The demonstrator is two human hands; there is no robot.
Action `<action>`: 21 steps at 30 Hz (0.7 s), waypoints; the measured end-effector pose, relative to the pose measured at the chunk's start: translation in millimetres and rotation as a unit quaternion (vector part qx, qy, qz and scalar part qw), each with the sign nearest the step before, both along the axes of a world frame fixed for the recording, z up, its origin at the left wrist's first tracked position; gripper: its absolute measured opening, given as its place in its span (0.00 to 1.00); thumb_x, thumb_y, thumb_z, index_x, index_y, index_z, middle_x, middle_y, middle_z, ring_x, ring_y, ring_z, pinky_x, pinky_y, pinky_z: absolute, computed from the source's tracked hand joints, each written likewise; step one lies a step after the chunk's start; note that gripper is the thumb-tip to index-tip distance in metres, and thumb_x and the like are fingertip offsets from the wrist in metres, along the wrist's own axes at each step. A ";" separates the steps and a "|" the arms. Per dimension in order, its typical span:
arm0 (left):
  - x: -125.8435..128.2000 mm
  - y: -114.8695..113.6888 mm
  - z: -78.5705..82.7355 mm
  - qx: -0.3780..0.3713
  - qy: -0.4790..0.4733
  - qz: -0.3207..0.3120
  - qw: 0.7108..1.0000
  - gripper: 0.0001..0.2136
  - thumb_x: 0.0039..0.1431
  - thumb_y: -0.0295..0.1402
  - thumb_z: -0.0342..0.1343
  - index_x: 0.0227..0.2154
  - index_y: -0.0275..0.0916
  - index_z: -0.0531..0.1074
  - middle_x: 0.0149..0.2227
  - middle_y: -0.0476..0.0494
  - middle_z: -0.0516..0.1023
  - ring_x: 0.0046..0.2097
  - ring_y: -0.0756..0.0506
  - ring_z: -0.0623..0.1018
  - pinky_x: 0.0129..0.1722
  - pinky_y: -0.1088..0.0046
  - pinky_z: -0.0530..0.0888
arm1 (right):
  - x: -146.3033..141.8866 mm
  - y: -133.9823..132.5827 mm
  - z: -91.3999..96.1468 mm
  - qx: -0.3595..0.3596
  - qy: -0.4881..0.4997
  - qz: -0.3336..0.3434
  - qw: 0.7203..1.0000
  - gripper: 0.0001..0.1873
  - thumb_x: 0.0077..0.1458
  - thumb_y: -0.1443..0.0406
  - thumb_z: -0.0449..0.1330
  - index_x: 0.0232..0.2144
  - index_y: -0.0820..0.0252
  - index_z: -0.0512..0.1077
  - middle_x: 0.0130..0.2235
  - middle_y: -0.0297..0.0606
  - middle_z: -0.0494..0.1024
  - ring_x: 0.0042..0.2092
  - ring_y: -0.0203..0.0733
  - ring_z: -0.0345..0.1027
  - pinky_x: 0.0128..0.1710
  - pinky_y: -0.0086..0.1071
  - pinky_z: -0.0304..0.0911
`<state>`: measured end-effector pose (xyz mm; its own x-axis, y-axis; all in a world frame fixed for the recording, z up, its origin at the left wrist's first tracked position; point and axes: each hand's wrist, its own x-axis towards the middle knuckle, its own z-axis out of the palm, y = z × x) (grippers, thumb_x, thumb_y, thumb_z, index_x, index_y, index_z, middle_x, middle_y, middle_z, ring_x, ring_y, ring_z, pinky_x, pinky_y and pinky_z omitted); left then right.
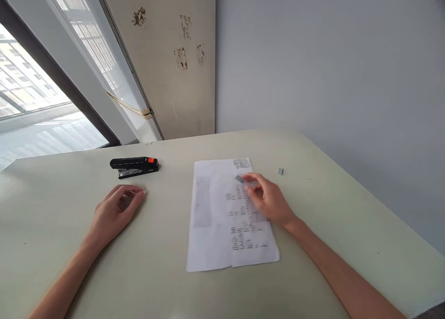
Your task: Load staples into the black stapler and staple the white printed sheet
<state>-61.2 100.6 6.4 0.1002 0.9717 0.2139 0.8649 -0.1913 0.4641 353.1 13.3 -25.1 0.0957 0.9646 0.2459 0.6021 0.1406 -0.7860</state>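
A printed sheet of paper [222, 217] lies flat in the middle of the pale table [167, 282]. My right hand [269, 200] hovers over its upper right part, blurred by motion, with its fingers pinched on a small grey strip, likely staples [243, 180]. My left hand [116, 212] rests on the table to the left of the paper, fingers loosely curled with nothing in them. A black stapler [134, 166] with an orange button lies just beyond my left hand.
A small grey block of staples [281, 171] lies on the table right of the paper. A grey wall [330, 68] runs along the table's far right edge. A window and door frame [52, 82] stand behind the table at the left.
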 end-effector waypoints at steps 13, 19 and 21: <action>7.9 -8.3 -3.5 0.031 0.104 -0.277 0.955 0.22 0.67 0.47 0.55 0.62 0.57 0.72 0.65 0.50 0.74 0.70 0.34 0.65 0.67 0.50 0.63 | -32.1 -14.2 8.7 -0.015 0.094 0.071 0.993 0.12 0.70 0.60 0.54 0.49 0.50 0.76 0.49 0.38 0.83 0.49 0.46 0.78 0.47 0.42 0.76; 12.1 -13.5 -3.7 0.087 0.066 -0.232 0.967 0.12 0.67 0.45 0.54 0.36 0.44 0.77 0.49 0.42 0.81 0.56 0.36 0.76 0.59 0.54 0.71 | -32.0 -13.8 4.5 -0.013 0.078 0.066 0.995 0.11 0.70 0.60 0.55 0.47 0.52 0.76 0.45 0.38 0.82 0.44 0.44 0.77 0.43 0.39 0.74; 12.1 -13.2 -5.3 0.078 0.071 -0.233 0.967 0.14 0.65 0.49 0.58 0.41 0.44 0.76 0.53 0.41 0.78 0.58 0.36 0.74 0.60 0.54 0.71 | -31.9 -14.0 3.0 -0.006 0.067 0.073 0.995 0.11 0.70 0.60 0.55 0.47 0.52 0.75 0.45 0.38 0.82 0.44 0.43 0.76 0.44 0.39 0.73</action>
